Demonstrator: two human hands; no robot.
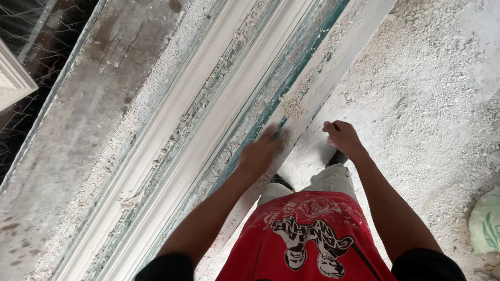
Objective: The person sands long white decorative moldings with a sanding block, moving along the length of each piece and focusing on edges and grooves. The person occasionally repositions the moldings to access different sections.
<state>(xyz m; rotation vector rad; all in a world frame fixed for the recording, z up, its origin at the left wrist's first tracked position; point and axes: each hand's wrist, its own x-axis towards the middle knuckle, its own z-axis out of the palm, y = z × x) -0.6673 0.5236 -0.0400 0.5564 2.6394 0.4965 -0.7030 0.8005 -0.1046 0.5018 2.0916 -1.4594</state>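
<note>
A dusty floor (435,82) strewn with white plaster crumbs lies under a long counter (91,121) that carries a white plaster moulding (206,109) running lengthwise. The left hand (259,152) is blurred at the counter's near teal-edged rim (299,74), pressed to something small and dark; I cannot tell its grip. The right hand (344,138) hangs clenched just beside the pale side board (345,60), holding nothing visible. Loose crumbs lie thick along the rim, so a hard scrape could chip the moulding's edge or fling grit upward. A green sack (493,224) lies on the floor, well apart.
</note>
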